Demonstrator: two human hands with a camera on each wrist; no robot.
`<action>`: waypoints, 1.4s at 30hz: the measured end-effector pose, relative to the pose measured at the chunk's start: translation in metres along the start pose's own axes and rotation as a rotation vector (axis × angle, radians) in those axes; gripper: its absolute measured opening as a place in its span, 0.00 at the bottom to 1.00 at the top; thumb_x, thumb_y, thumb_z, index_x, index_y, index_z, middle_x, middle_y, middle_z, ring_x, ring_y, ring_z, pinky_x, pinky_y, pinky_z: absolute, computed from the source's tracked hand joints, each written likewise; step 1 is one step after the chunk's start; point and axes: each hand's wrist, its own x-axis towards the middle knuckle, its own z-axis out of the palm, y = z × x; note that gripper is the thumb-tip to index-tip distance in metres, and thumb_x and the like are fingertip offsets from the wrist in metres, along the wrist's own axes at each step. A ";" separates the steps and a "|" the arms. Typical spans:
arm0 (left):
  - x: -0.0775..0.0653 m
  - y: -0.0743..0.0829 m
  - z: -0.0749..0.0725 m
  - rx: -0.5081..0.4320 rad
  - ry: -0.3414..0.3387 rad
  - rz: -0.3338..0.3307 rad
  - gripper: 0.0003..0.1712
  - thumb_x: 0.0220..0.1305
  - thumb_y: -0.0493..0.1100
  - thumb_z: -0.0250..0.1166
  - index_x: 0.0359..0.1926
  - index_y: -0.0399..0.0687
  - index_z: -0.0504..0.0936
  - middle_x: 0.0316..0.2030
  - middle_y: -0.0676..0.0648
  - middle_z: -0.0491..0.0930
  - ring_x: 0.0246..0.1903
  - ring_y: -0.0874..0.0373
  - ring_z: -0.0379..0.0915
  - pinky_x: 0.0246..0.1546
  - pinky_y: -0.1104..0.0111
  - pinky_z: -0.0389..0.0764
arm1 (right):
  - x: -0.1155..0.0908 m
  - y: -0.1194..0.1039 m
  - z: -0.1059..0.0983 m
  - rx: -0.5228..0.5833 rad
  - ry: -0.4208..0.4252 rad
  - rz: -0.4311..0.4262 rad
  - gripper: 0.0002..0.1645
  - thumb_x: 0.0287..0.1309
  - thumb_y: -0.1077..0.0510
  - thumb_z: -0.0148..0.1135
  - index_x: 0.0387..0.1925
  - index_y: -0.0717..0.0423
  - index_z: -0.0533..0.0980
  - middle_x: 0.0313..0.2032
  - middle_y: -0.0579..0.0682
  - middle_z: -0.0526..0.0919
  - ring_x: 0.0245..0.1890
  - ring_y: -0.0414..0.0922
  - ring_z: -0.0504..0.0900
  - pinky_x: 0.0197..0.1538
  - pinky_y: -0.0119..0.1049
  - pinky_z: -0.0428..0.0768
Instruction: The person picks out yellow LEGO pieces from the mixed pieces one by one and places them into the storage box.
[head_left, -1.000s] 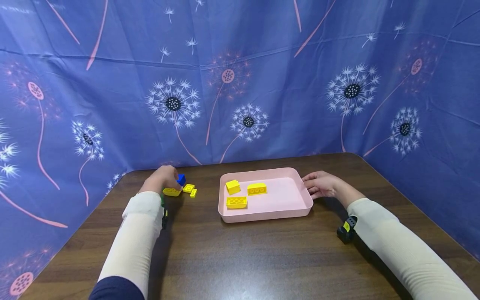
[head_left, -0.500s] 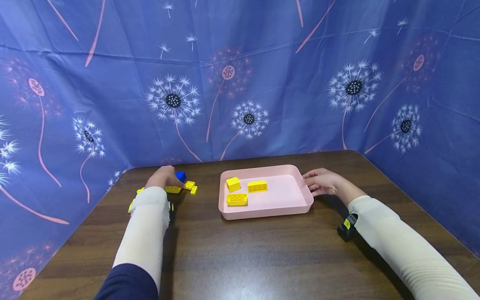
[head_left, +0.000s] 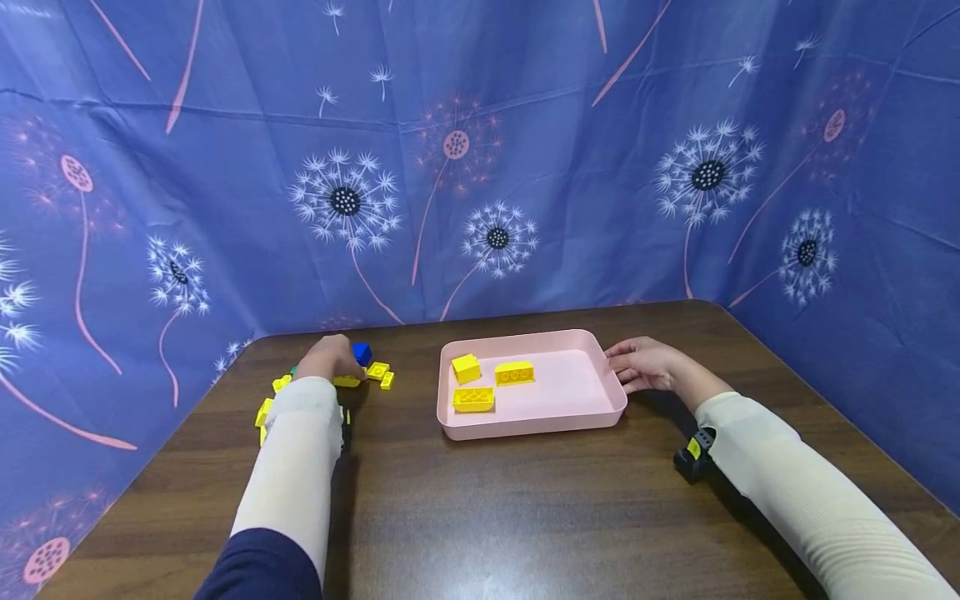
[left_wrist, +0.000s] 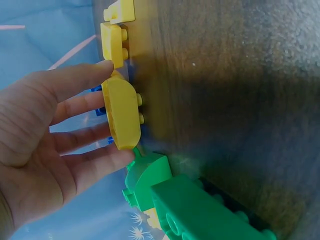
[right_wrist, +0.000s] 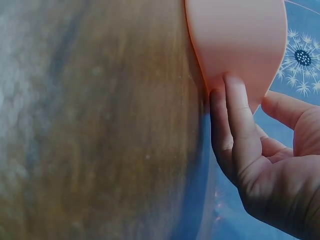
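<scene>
My left hand (head_left: 330, 358) reaches over loose toy bricks at the back left. In the left wrist view its thumb and fingers hold a yellow toy brick (left_wrist: 122, 112) with rounded ends, the thumb at one end and fingers behind it. Another yellow brick (left_wrist: 113, 44) stands just past the thumb, and green bricks (left_wrist: 205, 210) lie near the little finger. My right hand (head_left: 643, 364) rests at the right end of a pink tray (head_left: 532, 429). Straight fingers (right_wrist: 240, 110) touch the tray's outer wall, with the thumb at its rim.
Three yellow bricks (head_left: 514, 373) lie inside the tray. A blue brick (head_left: 362, 354) and small yellow pieces (head_left: 387, 381) sit right of my left hand. More yellow bricks (head_left: 264, 412) lie beside the left sleeve. A blue patterned cloth (head_left: 495, 150) hangs behind the wooden table (head_left: 480, 508).
My left hand has come slightly nearer from the blue brick to the rounded yellow one, and its forearm has shifted right, uncovering yellow bricks at the left. The right hand stays at the tray.
</scene>
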 end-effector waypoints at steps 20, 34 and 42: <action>-0.017 0.014 -0.017 0.097 -0.008 0.144 0.19 0.52 0.50 0.73 0.34 0.37 0.83 0.31 0.44 0.79 0.32 0.51 0.71 0.37 0.60 0.77 | 0.002 0.003 0.001 -0.008 0.011 -0.009 0.30 0.66 0.66 0.52 0.63 0.76 0.55 0.35 0.52 0.82 0.34 0.43 0.83 0.37 0.40 0.84; -0.035 0.057 -0.027 0.173 0.031 0.303 0.18 0.54 0.54 0.71 0.31 0.41 0.85 0.27 0.48 0.80 0.30 0.53 0.72 0.34 0.62 0.77 | 0.000 0.003 0.003 -0.013 0.019 -0.009 0.30 0.68 0.65 0.51 0.64 0.77 0.54 0.35 0.52 0.81 0.34 0.43 0.83 0.38 0.41 0.84; -0.049 0.087 -0.029 0.179 0.074 0.413 0.15 0.55 0.53 0.71 0.25 0.46 0.85 0.22 0.52 0.80 0.24 0.57 0.72 0.28 0.65 0.76 | -0.001 0.002 0.002 -0.016 0.022 -0.009 0.30 0.68 0.65 0.50 0.65 0.77 0.53 0.35 0.51 0.82 0.34 0.42 0.84 0.37 0.40 0.84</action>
